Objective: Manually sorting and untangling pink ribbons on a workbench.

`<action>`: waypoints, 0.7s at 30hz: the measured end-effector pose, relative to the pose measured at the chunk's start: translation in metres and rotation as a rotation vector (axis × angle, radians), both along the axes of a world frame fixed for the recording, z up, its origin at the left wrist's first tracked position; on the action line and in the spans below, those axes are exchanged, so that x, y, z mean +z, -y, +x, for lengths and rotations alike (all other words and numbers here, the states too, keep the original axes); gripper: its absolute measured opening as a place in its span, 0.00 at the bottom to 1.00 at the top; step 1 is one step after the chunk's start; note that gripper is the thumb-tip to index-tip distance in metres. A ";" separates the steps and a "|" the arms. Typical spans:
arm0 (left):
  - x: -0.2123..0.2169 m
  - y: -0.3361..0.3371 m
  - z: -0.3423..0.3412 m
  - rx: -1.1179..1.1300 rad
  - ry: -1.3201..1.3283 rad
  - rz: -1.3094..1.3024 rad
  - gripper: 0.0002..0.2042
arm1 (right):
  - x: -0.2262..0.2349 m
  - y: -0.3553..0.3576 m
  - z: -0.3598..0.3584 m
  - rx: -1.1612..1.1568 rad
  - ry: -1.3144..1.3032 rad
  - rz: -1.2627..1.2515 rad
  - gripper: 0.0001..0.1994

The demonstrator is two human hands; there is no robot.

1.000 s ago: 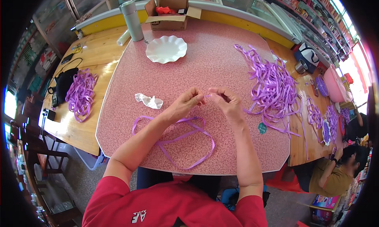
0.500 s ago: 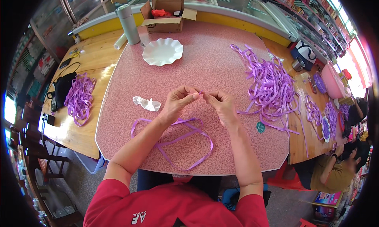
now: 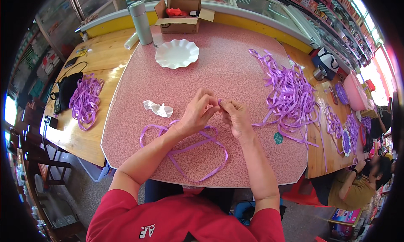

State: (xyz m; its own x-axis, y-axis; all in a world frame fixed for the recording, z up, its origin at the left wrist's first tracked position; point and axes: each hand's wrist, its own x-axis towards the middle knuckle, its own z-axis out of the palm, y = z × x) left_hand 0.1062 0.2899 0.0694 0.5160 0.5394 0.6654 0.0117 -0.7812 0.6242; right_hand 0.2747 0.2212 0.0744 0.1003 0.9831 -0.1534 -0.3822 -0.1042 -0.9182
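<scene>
Over the middle of the table my two hands meet at the fingertips. My right hand pinches a small bit of purple ribbon between thumb and fingers. My left hand curls in from the other side, its thumb and fingers closed at the same bit; exactly how they grip it is partly hidden. Below the hands, a long loose loop of purple ribbon lies on the pink speckled table, passing under my left forearm. A crumpled white piece lies left of my left hand.
A heap of purple ribbon lies at right, near a green round tag. Farther back are a white scalloped plate, a pale green flask and an open cardboard box. More ribbon lies left; another person sits right.
My left hand has turned and its fingers have lifted and curled more over the ribbon bit. My right hand has shifted slightly right and down. The loop on the table stays put.
</scene>
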 end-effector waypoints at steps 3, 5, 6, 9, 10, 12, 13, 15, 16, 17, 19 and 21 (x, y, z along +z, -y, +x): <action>-0.006 0.001 -0.001 -0.129 0.095 -0.480 0.07 | -0.006 -0.001 -0.012 -0.101 0.092 0.086 0.08; -0.014 -0.003 -0.002 -0.220 0.162 -0.809 0.08 | -0.013 -0.003 -0.015 -0.149 0.217 0.156 0.06; -0.017 -0.006 -0.002 -0.314 0.227 -0.958 0.09 | -0.014 -0.003 -0.017 -0.223 0.477 0.320 0.04; -0.020 -0.006 0.000 -0.419 0.372 -1.239 0.10 | -0.011 -0.006 -0.020 -0.349 0.910 0.657 0.03; -0.018 -0.005 0.002 -0.436 0.446 -1.373 0.10 | -0.008 -0.007 -0.022 -0.411 1.082 0.828 0.05; -0.017 -0.005 0.001 -0.423 0.451 -1.401 0.11 | -0.003 -0.006 -0.022 -0.382 1.161 0.860 0.06; -0.017 -0.005 0.000 -0.415 0.450 -1.429 0.12 | -0.002 -0.005 -0.021 -0.360 1.241 0.889 0.07; -0.020 -0.007 -0.003 -0.389 0.437 -1.398 0.12 | 0.000 -0.003 -0.021 -0.339 1.283 0.871 0.08; -0.021 -0.008 -0.004 -0.365 0.419 -1.368 0.12 | 0.001 -0.002 -0.021 -0.323 1.326 0.850 0.09; -0.022 -0.007 -0.004 -0.365 0.420 -1.367 0.12 | 0.001 -0.002 -0.021 -0.322 1.326 0.851 0.09; -0.018 0.000 -0.002 -0.283 0.485 -1.280 0.11 | -0.002 -0.002 -0.020 -0.354 1.362 0.813 0.09; -0.019 0.003 0.000 -0.259 0.430 -1.167 0.10 | -0.003 -0.001 -0.018 -0.357 1.346 0.781 0.09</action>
